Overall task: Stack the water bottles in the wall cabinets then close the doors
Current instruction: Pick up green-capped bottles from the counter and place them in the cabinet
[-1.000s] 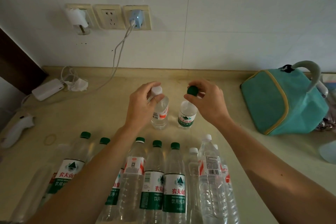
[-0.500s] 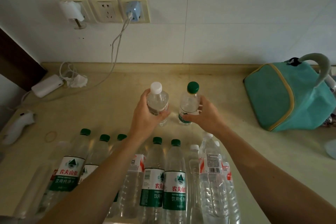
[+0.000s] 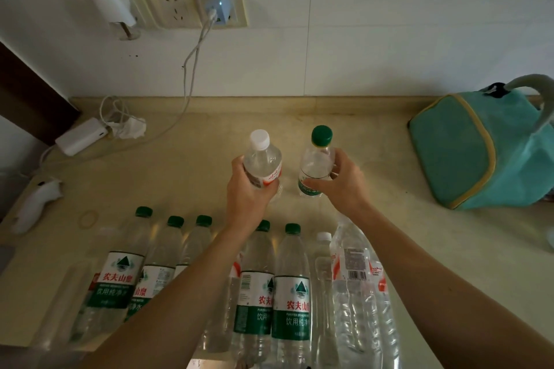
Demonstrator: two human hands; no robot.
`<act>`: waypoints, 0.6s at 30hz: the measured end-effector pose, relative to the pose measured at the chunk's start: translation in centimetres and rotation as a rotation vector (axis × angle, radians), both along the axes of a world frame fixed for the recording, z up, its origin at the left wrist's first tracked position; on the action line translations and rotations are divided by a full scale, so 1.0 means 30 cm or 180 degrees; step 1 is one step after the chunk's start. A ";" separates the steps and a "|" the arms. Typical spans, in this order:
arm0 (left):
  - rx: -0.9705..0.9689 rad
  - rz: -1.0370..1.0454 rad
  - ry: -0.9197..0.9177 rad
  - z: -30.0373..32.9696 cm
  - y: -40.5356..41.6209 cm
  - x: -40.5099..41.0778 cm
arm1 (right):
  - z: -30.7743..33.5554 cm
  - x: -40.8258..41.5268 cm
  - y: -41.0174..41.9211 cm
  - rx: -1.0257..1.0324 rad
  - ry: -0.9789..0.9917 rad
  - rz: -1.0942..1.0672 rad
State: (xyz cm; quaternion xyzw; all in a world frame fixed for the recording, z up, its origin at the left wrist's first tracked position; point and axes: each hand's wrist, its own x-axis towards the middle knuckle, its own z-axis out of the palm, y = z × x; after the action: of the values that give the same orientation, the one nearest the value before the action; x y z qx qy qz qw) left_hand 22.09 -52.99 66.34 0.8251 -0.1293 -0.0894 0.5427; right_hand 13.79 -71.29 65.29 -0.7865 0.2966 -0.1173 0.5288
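Two small bottles are gripped: left hand [image 3: 248, 192] wraps the white-capped bottle [image 3: 263, 162], right hand [image 3: 341, 186], at 3 o'clock, the green-capped bottle [image 3: 317, 165].

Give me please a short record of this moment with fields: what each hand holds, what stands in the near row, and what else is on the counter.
left hand: grips the white-capped bottle by its body
right hand: grips the green-capped bottle by its body
near row: row of bottles along the counter's near edge, most with green caps, a few white-capped
counter, right: teal bag
counter, left: white power bank with cable, rubber band
wall cabinets: not in view
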 end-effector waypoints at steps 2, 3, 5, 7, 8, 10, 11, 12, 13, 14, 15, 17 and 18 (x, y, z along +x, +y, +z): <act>-0.0076 -0.0085 -0.0039 0.016 0.016 -0.008 | 0.038 -0.013 0.011 -0.0008 -0.0142 -0.0069; -0.0132 -0.0125 -0.0059 0.030 0.023 -0.013 | 0.064 -0.019 0.019 -0.0014 -0.0223 -0.0103; -0.0272 -0.0224 -0.0074 0.075 0.038 -0.020 | 0.125 -0.037 0.037 -0.0023 -0.0373 -0.0155; -0.0428 -0.0362 -0.0091 0.139 0.055 -0.021 | 0.199 -0.059 0.063 -0.0006 -0.0534 -0.0199; -0.0493 -0.0439 -0.0107 0.176 0.066 -0.019 | 0.239 -0.072 0.079 -0.0011 -0.0633 -0.0218; -0.0637 -0.0603 -0.0139 0.258 0.095 -0.021 | 0.325 -0.102 0.119 -0.0060 -0.0863 -0.0261; -0.0753 -0.0691 -0.0150 0.299 0.112 -0.023 | 0.369 -0.118 0.141 -0.0094 -0.0992 -0.0295; -0.0888 -0.0776 -0.0156 0.340 0.129 -0.027 | 0.416 -0.137 0.166 -0.0138 -0.1117 -0.0330; -0.1012 -0.0850 -0.0167 0.383 0.146 -0.034 | 0.463 -0.155 0.191 -0.0193 -0.1235 -0.0361; -0.1118 -0.0914 -0.0189 0.429 0.163 -0.043 | 0.512 -0.175 0.217 -0.0249 -0.1350 -0.0391; -0.1222 -0.0980 -0.0226 0.477 0.179 -0.053 | 0.560 -0.195 0.242 -0.0289 -0.1474 -0.0425; -0.1445 -0.1151 -0.0327 0.577 0.205 -0.070 | 0.660 -0.234 0.287 -0.0316 -0.1716 -0.0506; -0.1527 -0.1253 -0.0401 0.631 0.218 -0.076 | 0.713 -0.254 0.307 -0.0362 -0.1813 -0.0532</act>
State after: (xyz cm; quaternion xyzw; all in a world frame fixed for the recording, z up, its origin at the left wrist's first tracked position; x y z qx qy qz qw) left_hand 19.80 -46.45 85.27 0.6366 -0.3373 -0.1084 0.6850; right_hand 6.17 -62.09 86.67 -0.7232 0.1930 -0.3928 0.5344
